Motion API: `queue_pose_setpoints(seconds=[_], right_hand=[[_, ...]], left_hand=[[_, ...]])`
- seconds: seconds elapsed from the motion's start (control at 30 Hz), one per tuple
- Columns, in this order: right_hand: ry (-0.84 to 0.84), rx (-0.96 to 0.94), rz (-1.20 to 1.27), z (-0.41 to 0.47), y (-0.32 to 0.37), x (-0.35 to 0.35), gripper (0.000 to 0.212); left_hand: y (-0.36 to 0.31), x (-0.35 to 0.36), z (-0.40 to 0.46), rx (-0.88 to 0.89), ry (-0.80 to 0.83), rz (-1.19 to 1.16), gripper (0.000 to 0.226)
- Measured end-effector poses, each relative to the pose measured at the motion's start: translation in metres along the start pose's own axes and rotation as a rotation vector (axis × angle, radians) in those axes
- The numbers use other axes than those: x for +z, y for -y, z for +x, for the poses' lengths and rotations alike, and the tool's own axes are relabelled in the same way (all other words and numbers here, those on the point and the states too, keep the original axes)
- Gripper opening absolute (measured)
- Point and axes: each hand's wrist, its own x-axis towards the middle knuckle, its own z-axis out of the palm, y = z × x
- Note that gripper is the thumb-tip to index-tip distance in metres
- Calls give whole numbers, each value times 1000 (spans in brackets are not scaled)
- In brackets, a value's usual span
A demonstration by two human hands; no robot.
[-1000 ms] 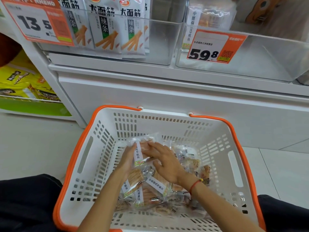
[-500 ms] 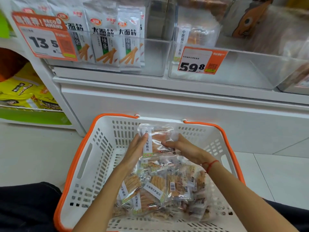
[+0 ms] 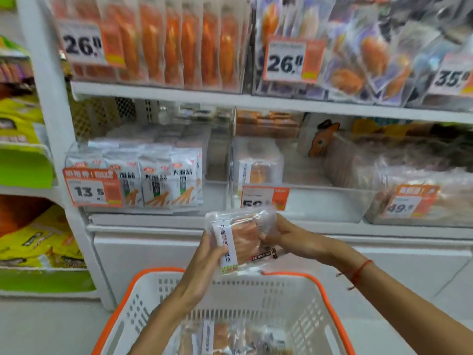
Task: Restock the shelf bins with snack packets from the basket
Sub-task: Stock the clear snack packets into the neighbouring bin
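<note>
1. At centre frame, a clear snack packet (image 3: 240,242) is held above the white, orange-rimmed basket (image 3: 294,290).
2. Left hand (image 3: 204,260) grips its left edge, fingers curled round it.
3. Right hand (image 3: 289,239) pinches its right side.
4. More packets (image 3: 225,339) lie in the basket at lower centre.
5. Just above the held packet stands a clear shelf bin (image 3: 320,203).

Orange price tags hang on the white shelving: two reading 26 (image 3: 82,44) (image 3: 289,61) on the upper shelf, one reading 35 (image 3: 451,78) at the far right, and below them tags reading 13.5 (image 3: 90,192) and 49 (image 3: 407,204). An orange fish-shaped cutout (image 3: 323,139) stands further back. At the left, yellow bags (image 3: 41,242) lie on a green-edged rack (image 3: 43,280). The floor (image 3: 38,326) is pale tile.
</note>
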Motion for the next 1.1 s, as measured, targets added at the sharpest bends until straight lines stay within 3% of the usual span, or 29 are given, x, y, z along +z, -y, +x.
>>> queue_pose_setpoints(seconds=[0.1,0.17,0.3,0.43,0.57,0.73,0.87,0.93,1.1], right_hand=[[-62,-126,-36,-7,23,-30,38],[-134,-208,-64,-9,36,-47,30],[-384,-423,-64,-3,48,-71,22],[-632,-468,-144,11,41,-87,9],[-736,-390,-162,30,34,-100,11],[-710,-161,-115,58,25,-114,13],[-562,134,-97,75,21,-125,16],[-479,278,-205,80,21,-124,14],[-438,370,-420,101,10,-114,24]], left_hand=[[-34,-5,7,94,6,67,25],[-58,-6,18,211,20,184,29],[-103,-8,54,439,-97,438,26],[-134,-8,86,514,-142,657,70],[-147,-3,119,548,-253,941,50],[-147,3,156,516,-287,1364,51],[-146,8,176,411,-179,1647,52],[-144,12,183,384,-119,1800,48],[-126,20,193,310,-17,2091,43]])
